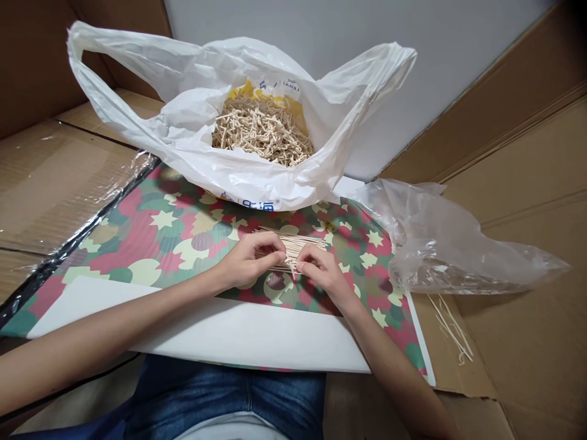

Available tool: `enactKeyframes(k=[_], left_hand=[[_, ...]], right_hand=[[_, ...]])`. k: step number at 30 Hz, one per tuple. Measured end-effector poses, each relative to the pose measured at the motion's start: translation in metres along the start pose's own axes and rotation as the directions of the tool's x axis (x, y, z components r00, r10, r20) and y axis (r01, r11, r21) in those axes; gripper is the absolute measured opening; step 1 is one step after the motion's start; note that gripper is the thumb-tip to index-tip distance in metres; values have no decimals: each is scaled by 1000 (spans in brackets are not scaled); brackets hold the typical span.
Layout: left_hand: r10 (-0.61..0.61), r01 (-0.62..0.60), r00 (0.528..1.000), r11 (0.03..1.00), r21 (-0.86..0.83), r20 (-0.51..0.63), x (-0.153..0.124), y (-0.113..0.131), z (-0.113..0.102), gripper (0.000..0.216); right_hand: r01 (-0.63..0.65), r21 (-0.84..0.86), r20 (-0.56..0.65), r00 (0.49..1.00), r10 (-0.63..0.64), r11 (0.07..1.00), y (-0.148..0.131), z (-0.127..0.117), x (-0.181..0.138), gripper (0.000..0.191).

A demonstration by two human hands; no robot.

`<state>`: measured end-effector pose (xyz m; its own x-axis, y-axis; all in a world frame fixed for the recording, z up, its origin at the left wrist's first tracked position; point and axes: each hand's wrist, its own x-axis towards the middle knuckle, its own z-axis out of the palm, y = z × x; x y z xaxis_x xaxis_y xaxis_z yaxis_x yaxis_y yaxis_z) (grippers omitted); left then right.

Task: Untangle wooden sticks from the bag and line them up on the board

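Jeans below, left hand and right hand, knuckles bent, pinch thin sticks.

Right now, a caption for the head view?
On a patterned board, left hand and right hand pinch sticks near a white bag.

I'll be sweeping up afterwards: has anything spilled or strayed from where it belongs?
Yes. A few loose sticks lie on the cardboard at the right, off the patterned board, below the clear bag, apart from the bundle held by the left hand and right hand.
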<state>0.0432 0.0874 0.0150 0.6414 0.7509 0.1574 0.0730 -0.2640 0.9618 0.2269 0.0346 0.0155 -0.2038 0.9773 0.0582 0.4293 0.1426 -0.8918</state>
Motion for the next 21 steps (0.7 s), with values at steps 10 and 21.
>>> enactKeyframes(k=[10, 21], left_hand=[[-114, 166, 977, 936, -310, 179, -6, -10, 14, 20], [-127, 177, 968, 956, -233, 217, -3, -6, 11, 20]], right_hand=[[111, -291, -18, 992, -121, 950, -7, 9, -6, 12], [90, -198, -94, 989, -110, 976, -4, 11, -7, 7]])
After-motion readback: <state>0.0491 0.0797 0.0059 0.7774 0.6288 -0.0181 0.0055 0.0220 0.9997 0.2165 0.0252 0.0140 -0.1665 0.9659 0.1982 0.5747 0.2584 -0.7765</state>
